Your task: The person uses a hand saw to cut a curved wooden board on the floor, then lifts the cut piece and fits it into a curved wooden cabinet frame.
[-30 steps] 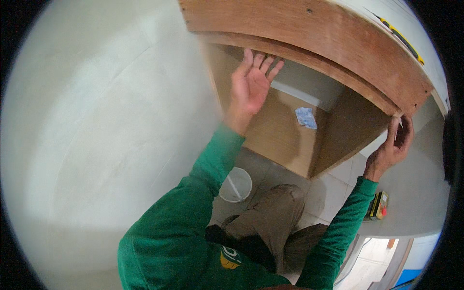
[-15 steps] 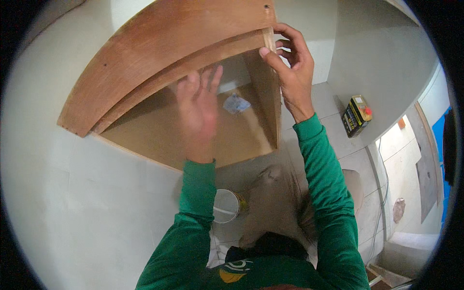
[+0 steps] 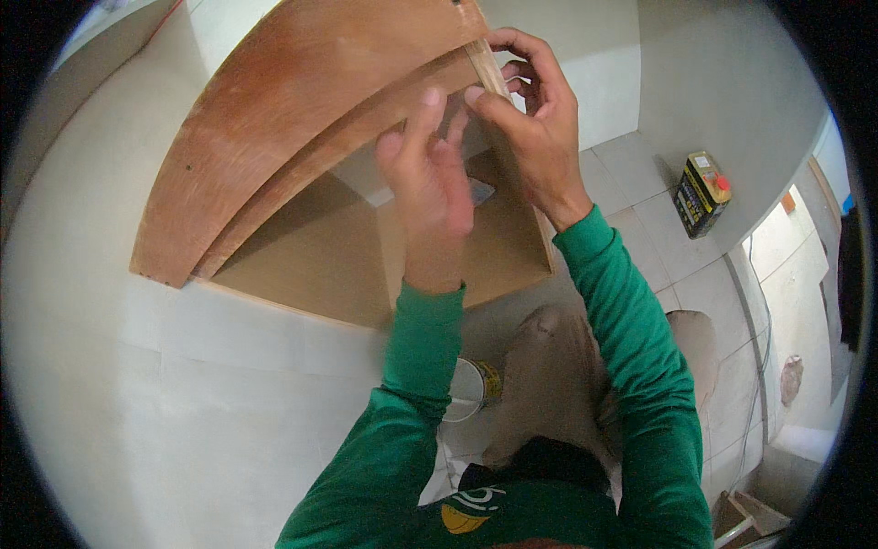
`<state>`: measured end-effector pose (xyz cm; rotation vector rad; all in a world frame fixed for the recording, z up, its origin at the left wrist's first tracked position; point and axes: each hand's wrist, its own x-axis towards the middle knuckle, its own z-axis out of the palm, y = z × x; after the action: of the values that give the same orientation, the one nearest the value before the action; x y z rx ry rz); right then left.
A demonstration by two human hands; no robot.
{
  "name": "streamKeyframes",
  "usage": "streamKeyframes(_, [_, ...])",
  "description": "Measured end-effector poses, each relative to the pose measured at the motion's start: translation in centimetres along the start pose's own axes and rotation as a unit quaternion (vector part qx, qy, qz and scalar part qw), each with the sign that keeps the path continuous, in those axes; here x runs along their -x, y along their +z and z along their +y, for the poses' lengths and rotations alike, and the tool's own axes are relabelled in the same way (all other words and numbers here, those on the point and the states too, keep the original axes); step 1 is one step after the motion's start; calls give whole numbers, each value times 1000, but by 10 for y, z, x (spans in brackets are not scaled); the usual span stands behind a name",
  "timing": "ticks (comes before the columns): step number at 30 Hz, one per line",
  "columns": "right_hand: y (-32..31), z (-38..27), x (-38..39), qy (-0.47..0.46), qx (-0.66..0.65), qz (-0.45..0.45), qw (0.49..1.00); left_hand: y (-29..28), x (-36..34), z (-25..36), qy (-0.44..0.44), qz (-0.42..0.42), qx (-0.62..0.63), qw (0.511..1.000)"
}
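A quarter-round wooden cabinet stands in front of me, with a reddish-brown curved panel across its top front. My right hand pinches the panel's right end, thumb on the pale edge strip and fingers curled behind it. Just below the curved rail, my left hand is raised in front of the cabinet's opening. Its fingers are loosely apart, slightly blurred, and nothing shows in them. Behind that hand, a small pale crumpled piece lies inside the cabinet, partly hidden.
A black-and-yellow rectangular can with a red cap stands on the tiled floor at right, beside a grey wall panel. Near my knees is a white bucket. A cable runs along the floor further right.
My left hand has moved right, toward my right hand. The right hand keeps its hold on the panel's end. The whole view has shifted slightly, with the cabinet appearing turned.
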<state>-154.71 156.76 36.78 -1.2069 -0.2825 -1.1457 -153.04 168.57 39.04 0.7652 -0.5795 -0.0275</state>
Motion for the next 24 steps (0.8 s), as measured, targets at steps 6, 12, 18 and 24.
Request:
streamKeyframes(6, [-2,3,0,-8,-14,3,1000,9,-4,-10,15,17,-26,999])
streamKeyframes(12, [-6,2,0,-1,-28,-26,999,17,-1,-12,37,20,-28,999])
streamKeyframes(18, [-11,2,7,8,-44,-31,999,30,2,-16,54,63,-54,995])
streamKeyframes(24, [-11,1,16,35,-64,-28,997,41,7,-19,65,58,-71,994])
